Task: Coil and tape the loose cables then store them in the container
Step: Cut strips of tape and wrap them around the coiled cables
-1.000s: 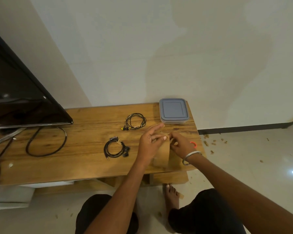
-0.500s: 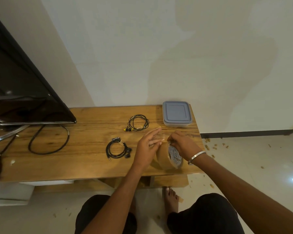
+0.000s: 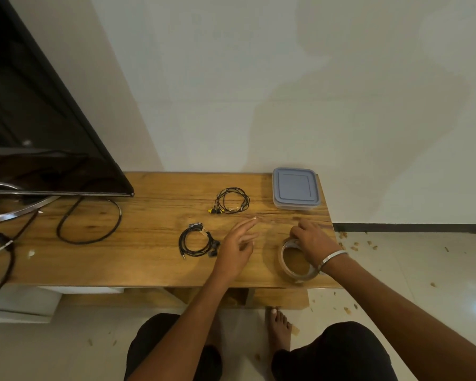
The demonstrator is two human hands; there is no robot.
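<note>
A wooden table [image 3: 149, 257] runs across the middle of the frame, its back edge against the wall. At its left end stands a television [image 3: 33, 133], with a cable loop [image 3: 90, 224] lying on the table just below it. Near the centre lie two coiled earphone cables: one [image 3: 232, 200] higher in the frame, the other [image 3: 197, 240] lower and further left. A lidded container [image 3: 296, 192] sits at the table's upper right corner. Below it, near the front right edge, lies a tape roll [image 3: 296, 264], the right hand [image 3: 315, 239] on its upper rim. The left hand [image 3: 238, 244] is over the table between the lower coil and the tape roll.
</note>
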